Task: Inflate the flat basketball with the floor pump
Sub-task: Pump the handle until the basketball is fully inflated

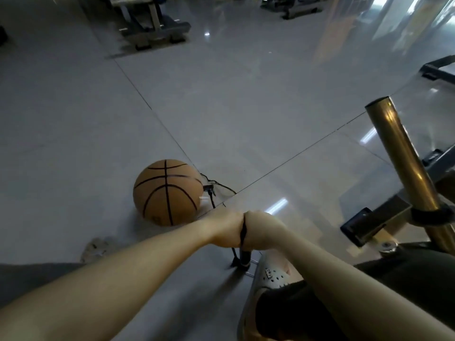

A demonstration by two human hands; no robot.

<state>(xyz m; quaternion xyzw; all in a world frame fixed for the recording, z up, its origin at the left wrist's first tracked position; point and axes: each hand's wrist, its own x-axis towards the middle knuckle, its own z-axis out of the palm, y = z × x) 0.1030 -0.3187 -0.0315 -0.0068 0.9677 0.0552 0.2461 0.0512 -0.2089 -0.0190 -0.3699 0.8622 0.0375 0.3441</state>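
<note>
An orange basketball (167, 191) with black seams rests on the grey tiled floor, a little left of centre. A thin black hose (211, 196) runs from its right side back toward the floor pump (245, 258), whose dark barrel stands low in front of me. My left hand (225, 228) and my right hand (263, 231) sit side by side, both closed over the pump handle, which they hide. A grey clog (268, 279) on my right foot rests beside the pump base.
A brass-coloured tube (403, 153) of a gym machine slants up at the right, with a black bracket (366, 225) at its foot. More gym machines stand at the far back (152, 23) and far right (440, 70). My other shoe (96, 247) shows at lower left.
</note>
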